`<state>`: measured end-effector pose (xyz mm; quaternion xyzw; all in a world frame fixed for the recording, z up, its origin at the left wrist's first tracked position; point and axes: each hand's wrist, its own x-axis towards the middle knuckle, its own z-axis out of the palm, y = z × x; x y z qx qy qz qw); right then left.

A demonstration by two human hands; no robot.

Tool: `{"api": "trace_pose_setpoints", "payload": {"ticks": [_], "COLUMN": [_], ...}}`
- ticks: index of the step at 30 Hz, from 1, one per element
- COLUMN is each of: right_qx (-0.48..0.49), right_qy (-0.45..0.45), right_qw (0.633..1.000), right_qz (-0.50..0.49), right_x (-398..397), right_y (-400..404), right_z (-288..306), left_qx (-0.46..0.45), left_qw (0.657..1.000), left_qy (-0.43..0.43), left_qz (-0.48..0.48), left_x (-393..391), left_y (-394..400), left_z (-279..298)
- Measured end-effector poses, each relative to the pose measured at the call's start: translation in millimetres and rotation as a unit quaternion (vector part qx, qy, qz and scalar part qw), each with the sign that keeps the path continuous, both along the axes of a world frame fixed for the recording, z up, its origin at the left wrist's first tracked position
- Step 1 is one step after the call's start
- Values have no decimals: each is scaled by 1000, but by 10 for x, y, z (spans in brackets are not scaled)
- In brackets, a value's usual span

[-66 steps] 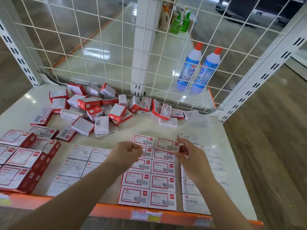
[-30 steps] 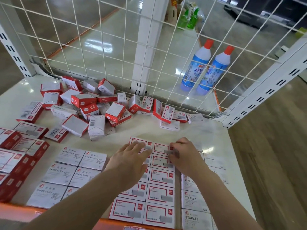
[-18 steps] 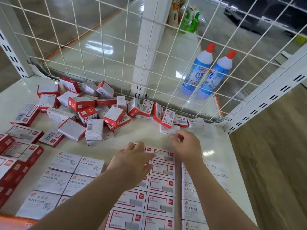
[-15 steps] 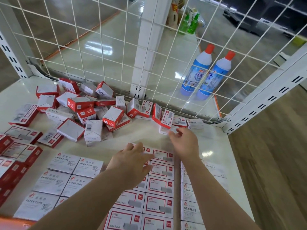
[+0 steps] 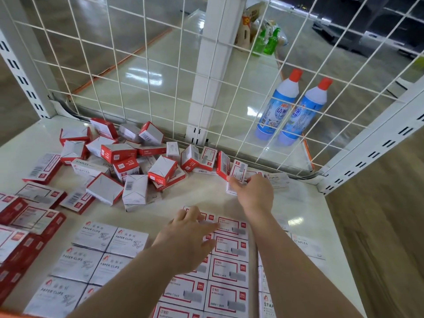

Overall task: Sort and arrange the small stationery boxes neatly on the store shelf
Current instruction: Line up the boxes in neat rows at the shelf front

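Two hands working: my right hand (image 5: 253, 191) pinches one small red-bordered white cardboard staple box (image 5: 238, 172) at the back of the glossy white shelf (image 5: 206, 193); my left hand (image 5: 188, 235) lies flat, fingers relaxed, on the squared rows of matching flat boxes (image 5: 229, 249).

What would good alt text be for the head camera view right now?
A person's right hand reaches into a jumbled pile of small red-and-white cardboard stationery boxes at the back of a white store shelf, while the left hand rests on neat rows of red-bordered boxes.
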<state>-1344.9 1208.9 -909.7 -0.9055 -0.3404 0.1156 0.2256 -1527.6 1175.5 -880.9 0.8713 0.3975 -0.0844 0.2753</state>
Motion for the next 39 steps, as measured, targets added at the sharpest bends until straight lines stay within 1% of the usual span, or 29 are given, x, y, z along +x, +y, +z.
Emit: {"api": "trace_pose_setpoints", "payload": {"ticks": [9,14,18,23,29,35,37,39], "right_qx": [6,-13,-1,15,48,52,61,74], "right_qy": [8,0,8,13,25,35,49,63], "right_qw": [1000,1000,1000,1000,996,995,994,993], "right_qz": [-1,-4,2,23,68,79,71,68], "right_x": [35,35,32,30,-90,-329,-435,-563], "right_y": [22,17,-11,-211,-604,-910,-994,-1098], "right_z": [-14,36,47,32,260,419,439,476], "left_qx": [0,0,3,17,21,-8,-34,-67], "left_qw": [1000,1000,1000,1000,998,999,998,992], "left_qy": [4,12,7,17,38,36,10,-38], "left_qz": [10,9,5,-13,-41,5,46,102], "left_x": [16,27,19,12,-31,-216,-286,-329], "left_y": [-17,-8,-9,-5,-9,9,9,6], "left_z": [-5,7,-2,31,54,175,239,296]}}
